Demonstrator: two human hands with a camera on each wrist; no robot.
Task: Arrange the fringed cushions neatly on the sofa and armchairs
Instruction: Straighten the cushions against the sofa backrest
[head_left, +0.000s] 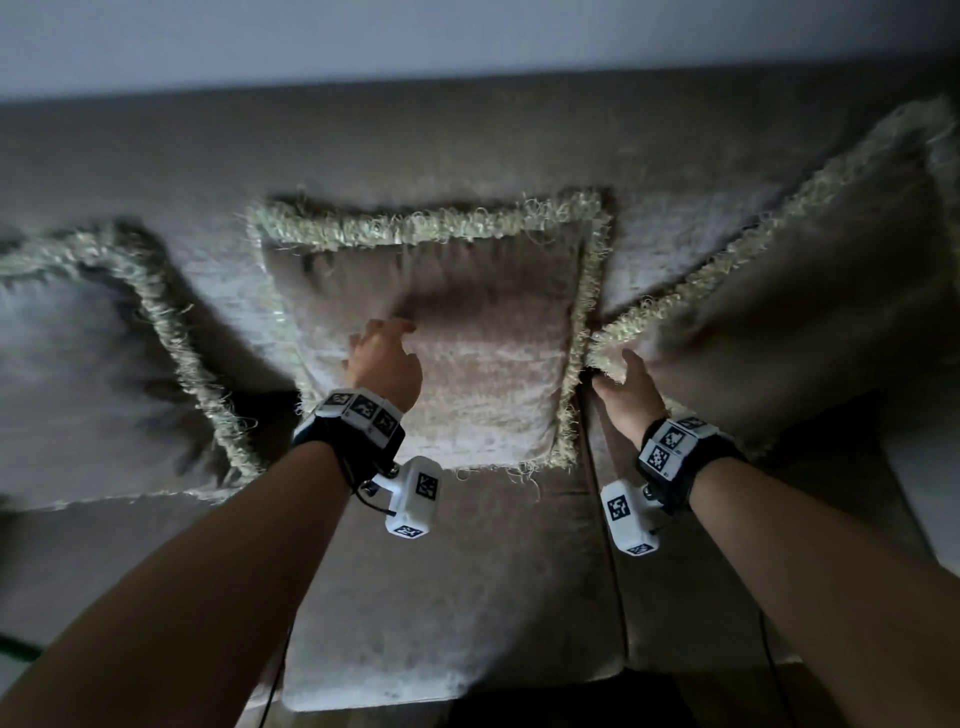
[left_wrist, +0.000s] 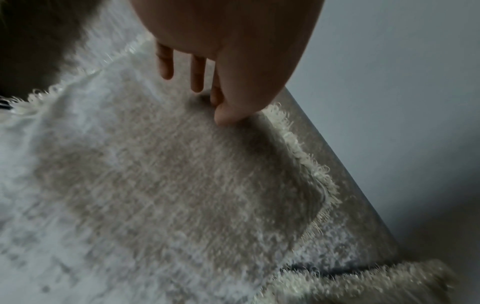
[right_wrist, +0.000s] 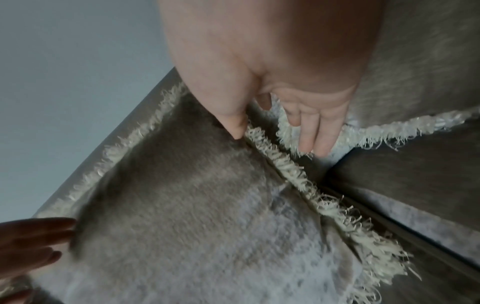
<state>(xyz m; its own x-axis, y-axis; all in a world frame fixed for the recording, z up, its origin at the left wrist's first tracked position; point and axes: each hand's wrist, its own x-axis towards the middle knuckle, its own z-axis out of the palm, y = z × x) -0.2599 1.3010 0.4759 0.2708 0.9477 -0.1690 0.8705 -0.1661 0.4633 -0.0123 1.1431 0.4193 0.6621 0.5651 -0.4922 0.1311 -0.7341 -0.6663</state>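
Note:
Three beige fringed cushions lean against the sofa back. The middle cushion (head_left: 483, 353) stands square. My left hand (head_left: 382, 338) rests on its face with straight fingers, and the thumb (left_wrist: 223, 117) presses into the fabric (left_wrist: 168, 185). The right cushion (head_left: 789, 291) is tilted, its lower corner pointing at the middle one. My right hand (head_left: 621, 371) reaches under that fringed corner (right_wrist: 293, 131) with straight fingers (right_wrist: 311, 131), the thumb (right_wrist: 235, 123) touching the middle cushion's edge (right_wrist: 285, 164). The left cushion (head_left: 78, 374) leans askew, partly out of frame.
The sofa seat (head_left: 457, 582) stretches in front of the cushions, with a seam (head_left: 605, 525) between two seat pads. The backrest (head_left: 363, 140) rises to a pale wall (head_left: 467, 31). Dark floor (head_left: 545, 706) shows below the seat's front edge. The room is dim.

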